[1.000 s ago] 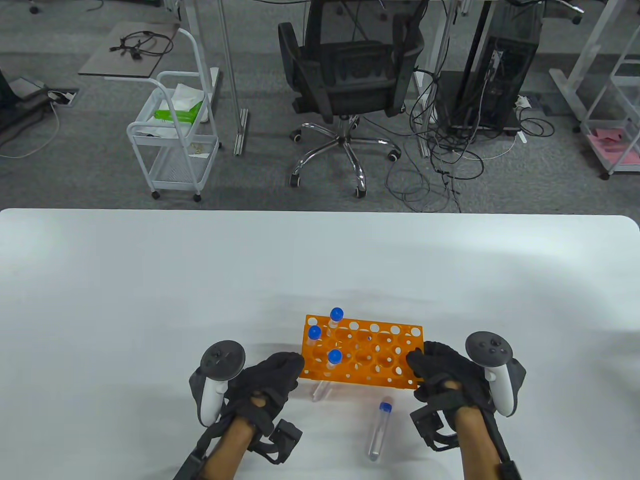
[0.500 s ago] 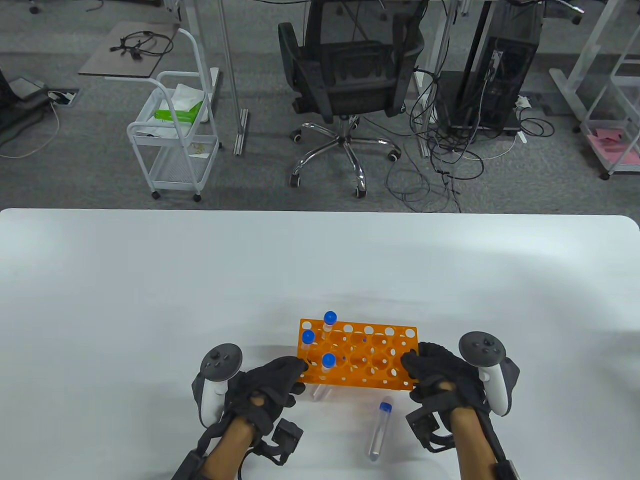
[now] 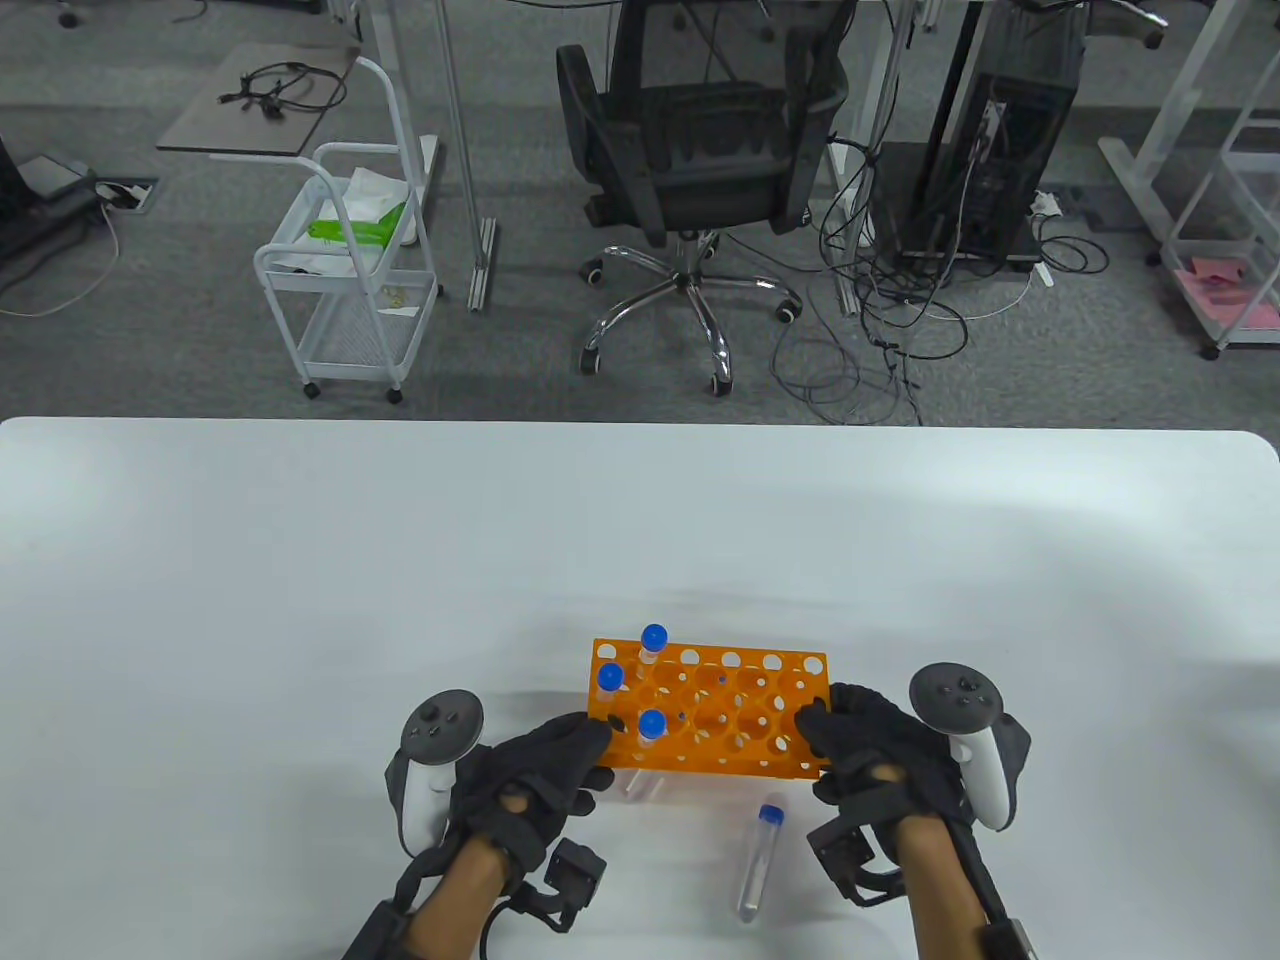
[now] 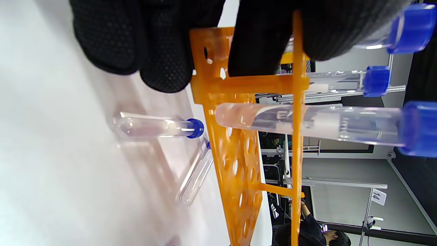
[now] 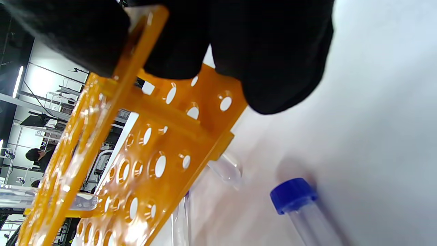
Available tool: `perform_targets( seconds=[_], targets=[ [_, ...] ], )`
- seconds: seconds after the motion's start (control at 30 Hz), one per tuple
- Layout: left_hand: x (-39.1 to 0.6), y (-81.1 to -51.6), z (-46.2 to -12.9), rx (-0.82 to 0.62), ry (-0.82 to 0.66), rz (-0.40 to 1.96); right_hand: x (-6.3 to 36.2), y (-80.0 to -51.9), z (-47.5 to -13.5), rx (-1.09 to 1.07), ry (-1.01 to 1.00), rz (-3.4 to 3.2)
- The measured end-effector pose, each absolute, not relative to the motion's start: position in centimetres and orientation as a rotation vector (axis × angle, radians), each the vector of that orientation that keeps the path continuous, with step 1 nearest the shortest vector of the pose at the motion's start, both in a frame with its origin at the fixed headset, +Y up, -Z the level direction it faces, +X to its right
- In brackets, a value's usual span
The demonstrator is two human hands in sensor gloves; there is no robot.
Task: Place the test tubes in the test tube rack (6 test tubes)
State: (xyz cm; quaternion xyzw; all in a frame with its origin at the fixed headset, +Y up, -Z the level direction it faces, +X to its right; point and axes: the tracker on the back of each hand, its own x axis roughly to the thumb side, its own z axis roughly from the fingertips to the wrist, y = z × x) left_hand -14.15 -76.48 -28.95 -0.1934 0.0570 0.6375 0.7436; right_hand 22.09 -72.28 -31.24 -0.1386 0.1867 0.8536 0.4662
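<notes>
The orange test tube rack [image 3: 708,712] sits at the near middle of the white bench [image 3: 300,600], held at both ends: the left hand [image 3: 535,775] grips its 9 o'clock end and the right hand [image 3: 880,760] its 3 o'clock end, fingers curled over the edges. Three blue-capped tubes stand in the rack, all bunched at the 9 o'clock end: a far tube [image 3: 652,643], a left tube [image 3: 609,685] and a near tube [image 3: 651,732]; the other holes hold nothing. A fourth capped tube [image 3: 758,860] lies flat on the bench at 6 o'clock of the rack, just beside the right hand, cap toward the rack. Another clear tube [image 3: 638,785] lies partly under the rack's near edge (from above only a pale stub shows, and its cap cannot be made out). The left wrist view shows what the table view does not: the glove fingers [image 4: 160,44] wrapped around the rack's end plate, the loose tube passing beneath the rack, and the rack's lower plate apparently off the bench, though that is hard to judge. The right wrist view shows dark glove fingers [image 5: 273,58] clamped over the other end, with the capped tube's blue lid close below; most of that tube is cut off by the frame edge.
</notes>
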Motion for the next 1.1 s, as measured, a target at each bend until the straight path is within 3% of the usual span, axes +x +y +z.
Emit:
perform_targets(
  seconds=[0.5,1.1],
  targets=[
    [-15.4,-75.6,-28.8,-0.366,0.183,1.447,21.8,-71.8,-31.2,-0.261,0.418,2.113],
    [-17.4,-75.2,-28.6,-0.314,0.233,1.525,22.9,-71.5,-31.1,-0.362,0.223,2.357]
  ],
)
